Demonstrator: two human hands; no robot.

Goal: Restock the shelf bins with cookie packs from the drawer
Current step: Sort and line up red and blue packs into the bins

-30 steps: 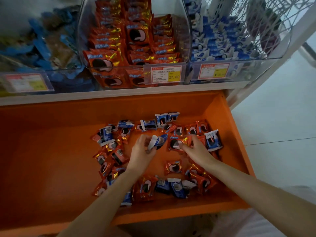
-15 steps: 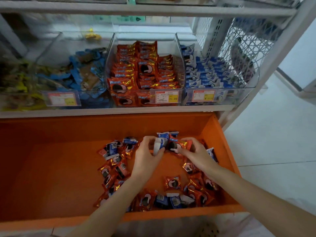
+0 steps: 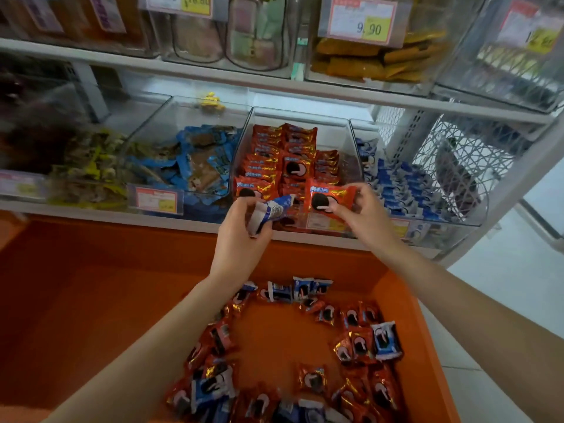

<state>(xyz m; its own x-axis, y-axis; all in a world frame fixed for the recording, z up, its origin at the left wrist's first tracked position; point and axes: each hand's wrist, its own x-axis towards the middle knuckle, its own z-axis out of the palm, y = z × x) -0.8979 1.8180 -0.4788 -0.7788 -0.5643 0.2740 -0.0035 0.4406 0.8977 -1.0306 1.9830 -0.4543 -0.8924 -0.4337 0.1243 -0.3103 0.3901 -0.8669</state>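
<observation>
Bright even light; wide-angle warp, blurred edges.

Blue pack (image 3: 273, 210) half buried in the curled fingers of the left hand (image 3: 241, 238); print unreadable. Price label (image 3: 320, 223) of the red bin mostly covered by the red pack (image 3: 331, 198) and right hand (image 3: 367, 219). Top-shelf bins (image 3: 366, 56) cut off by upper edge. Far-left bin (image 3: 36, 141) a dark blur, contents unclear. Drawer (image 3: 91, 300) front and nearest packs (image 3: 293, 412) run off bottom edge. Small label (image 3: 157, 200) too blurred to read.
</observation>
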